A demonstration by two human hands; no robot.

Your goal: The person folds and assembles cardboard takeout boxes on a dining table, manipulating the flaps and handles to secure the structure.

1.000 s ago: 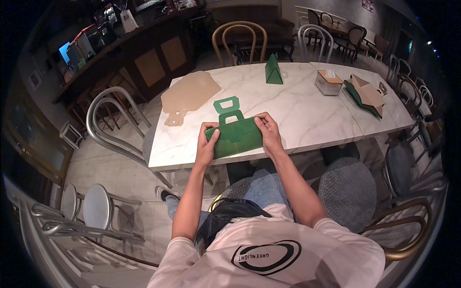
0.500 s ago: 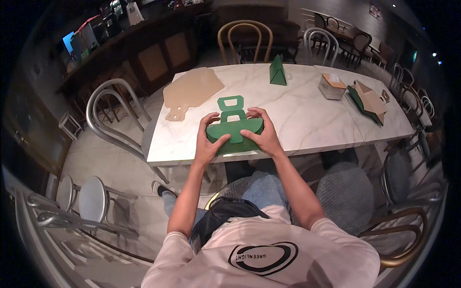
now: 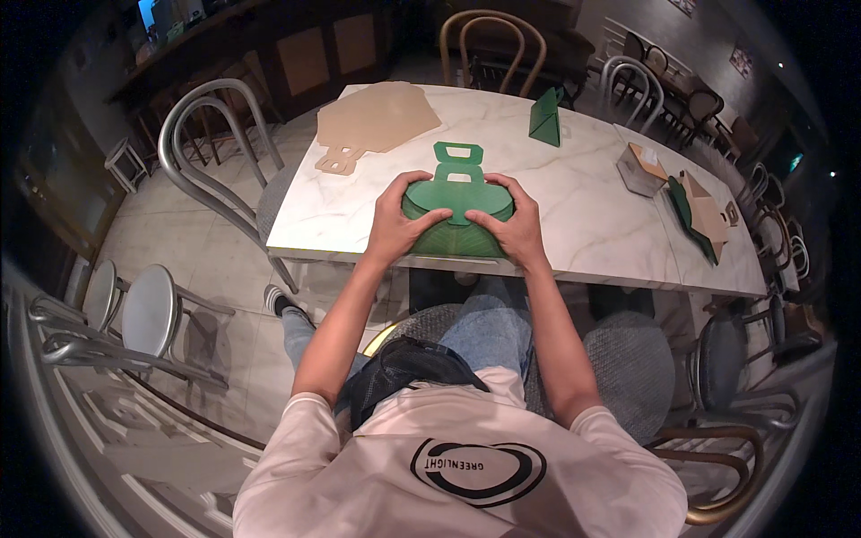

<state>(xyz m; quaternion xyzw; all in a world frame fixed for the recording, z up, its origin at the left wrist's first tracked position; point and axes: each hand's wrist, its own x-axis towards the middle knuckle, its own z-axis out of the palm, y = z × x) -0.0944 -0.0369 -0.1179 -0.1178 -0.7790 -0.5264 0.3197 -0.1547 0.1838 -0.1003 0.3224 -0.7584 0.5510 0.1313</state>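
Observation:
A green paper carton with a cut-out handle [image 3: 458,193] sits at the near edge of the table, in front of me. My left hand [image 3: 401,218] wraps round its left side, thumb pressed on the front beneath the rounded flap. From the right, my right hand [image 3: 514,220] grips it the same way, the two thumb tips close together near the flap's tab. Two handle loops stand up at the carton's far side. Most of my fingers are hidden behind it.
Flat brown carton blanks [image 3: 377,118] lie at the far left of the marble-patterned table [image 3: 314,220]. A folded green carton [image 3: 545,118] stands at the back, near a tissue box [image 3: 641,170]. Green and brown card pieces [image 3: 700,215] rest at the right. A metal chair [image 3: 220,170] flanks the table's left end.
The view has tilted and shifted, so the tabletop things appear higher. More of the carton's front panel shows below the flap. Both hands keep their hold, with the thumbs now closer together.

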